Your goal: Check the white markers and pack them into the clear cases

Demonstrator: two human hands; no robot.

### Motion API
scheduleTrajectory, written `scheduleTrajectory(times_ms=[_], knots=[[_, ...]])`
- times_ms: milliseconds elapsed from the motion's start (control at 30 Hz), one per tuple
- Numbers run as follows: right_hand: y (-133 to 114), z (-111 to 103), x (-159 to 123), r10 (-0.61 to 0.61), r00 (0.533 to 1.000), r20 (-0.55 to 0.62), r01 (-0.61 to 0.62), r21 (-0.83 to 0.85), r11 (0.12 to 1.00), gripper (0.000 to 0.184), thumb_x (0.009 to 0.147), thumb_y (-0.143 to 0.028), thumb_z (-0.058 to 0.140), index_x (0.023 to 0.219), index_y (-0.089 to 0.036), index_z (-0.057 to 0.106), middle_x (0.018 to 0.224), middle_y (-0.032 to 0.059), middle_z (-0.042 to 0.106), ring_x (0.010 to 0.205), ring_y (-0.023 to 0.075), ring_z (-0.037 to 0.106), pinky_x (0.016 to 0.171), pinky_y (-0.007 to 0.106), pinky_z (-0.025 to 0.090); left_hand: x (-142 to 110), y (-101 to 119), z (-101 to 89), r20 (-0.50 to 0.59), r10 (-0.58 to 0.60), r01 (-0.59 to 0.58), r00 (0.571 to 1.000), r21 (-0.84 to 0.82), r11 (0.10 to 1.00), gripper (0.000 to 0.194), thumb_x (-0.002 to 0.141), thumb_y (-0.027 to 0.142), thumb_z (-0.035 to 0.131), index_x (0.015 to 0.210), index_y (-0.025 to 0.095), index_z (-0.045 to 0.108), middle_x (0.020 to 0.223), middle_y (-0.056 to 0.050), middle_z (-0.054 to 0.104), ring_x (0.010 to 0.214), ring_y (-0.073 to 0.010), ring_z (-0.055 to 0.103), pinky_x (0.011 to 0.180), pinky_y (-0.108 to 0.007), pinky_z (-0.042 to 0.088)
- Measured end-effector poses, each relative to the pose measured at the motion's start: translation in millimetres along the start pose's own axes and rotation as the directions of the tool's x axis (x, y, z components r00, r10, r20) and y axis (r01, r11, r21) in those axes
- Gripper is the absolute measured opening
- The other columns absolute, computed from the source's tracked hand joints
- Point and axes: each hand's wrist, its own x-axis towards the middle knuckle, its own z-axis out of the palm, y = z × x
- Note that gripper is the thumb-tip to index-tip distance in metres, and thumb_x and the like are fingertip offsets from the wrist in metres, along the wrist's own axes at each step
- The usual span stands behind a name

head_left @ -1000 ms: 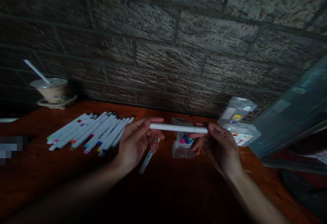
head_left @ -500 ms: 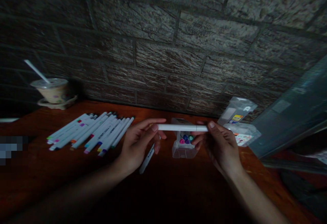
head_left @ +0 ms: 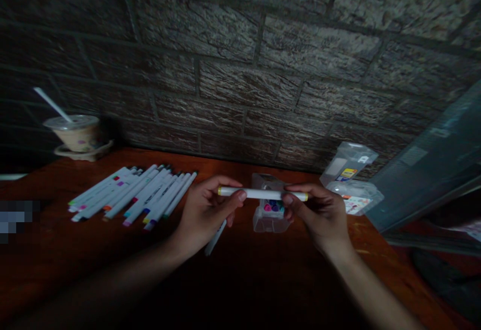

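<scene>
Both hands hold one white marker (head_left: 262, 194) level above the dark red table (head_left: 244, 280); yellow bands show at both of its ends. My left hand (head_left: 205, 212) pinches its left end and my right hand (head_left: 319, 214) pinches its right end. Just behind the marker stands a small clear plastic box (head_left: 268, 219) with several coloured marker caps showing inside. Another white marker (head_left: 215, 238) lies on the table under my left hand, partly hidden by it.
A row of several white markers (head_left: 139, 197) lies at the left. A lidded cup with a straw (head_left: 77, 132) stands at the far left by the brick wall. Clear plastic packets (head_left: 351, 177) lie at the right, beside a slanted grey panel (head_left: 432, 164).
The marker has sunk slightly and both hands have shifted their grip toward its ends, so the yellow bands now show. The things on the table have not moved.
</scene>
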Motion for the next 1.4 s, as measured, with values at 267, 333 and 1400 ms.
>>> scheduleTrajectory(times_ms=[267,333,1400], knots=[[-3.8,6.9,-3.1,0.012,1.0,0.013,-0.012,-0.009,1.0,0.015,0.077,-0.02,0.089,0.086,-0.02,0.077,0.057,0.0003,0.076,0.043,0.0123,0.07,0.045,0.017,0.059,-0.7,-0.8,0.8,0.011,0.011,-0.011,1.0,0.07,0.997,0.018,0.082,0.026,0.081,0.088,0.015,0.067,0.049,0.006,0.06,0.039,-0.0067,0.053,0.038,-0.014,0.039],[-3.8,6.7,-3.1,0.015,1.0,0.013,-0.015,-0.008,1.0,0.015,0.077,-0.02,0.089,0.085,-0.019,0.076,0.057,0.0003,0.076,0.043,0.0121,0.069,0.045,0.017,0.059,0.1,-1.4,0.3,0.003,0.018,-0.018,1.0,0.074,0.997,0.019,0.08,0.026,0.082,0.087,0.015,0.068,0.05,0.005,0.061,0.039,-0.0066,0.053,0.038,-0.014,0.038],[-12.7,3.5,0.3,0.156,0.987,0.042,-0.162,0.254,0.953,0.02,0.088,-0.038,0.077,0.091,-0.018,0.079,0.086,0.0128,0.084,0.062,0.0266,0.079,0.048,0.034,0.063,0.8,0.1,-2.4,-0.009,-0.024,0.02,1.0,-0.288,0.957,0.032,0.098,0.037,0.065,0.116,0.013,0.074,0.081,-0.006,0.075,0.047,-0.0093,0.057,0.042,-0.022,0.047]])
